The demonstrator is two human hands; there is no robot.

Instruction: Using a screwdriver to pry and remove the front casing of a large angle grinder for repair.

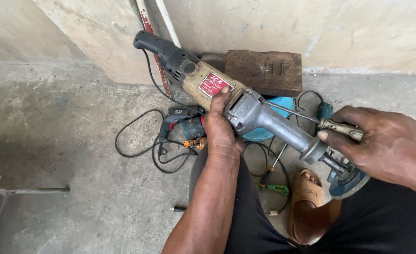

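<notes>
My left hand grips the body of a long power grinder, at the joint between its tan motor housing and grey metal neck. The tool lies slanted, its black handle up left and its spindle end down right. My right hand holds a screwdriver by its worn handle. The thin shaft points left and its tip meets the grey housing near my left hand.
A wooden block stands against the wall. A small drill with a black cord lies on the concrete floor, beside a blue round object. A second screwdriver lies by my sandalled foot. A metal rod lies at left.
</notes>
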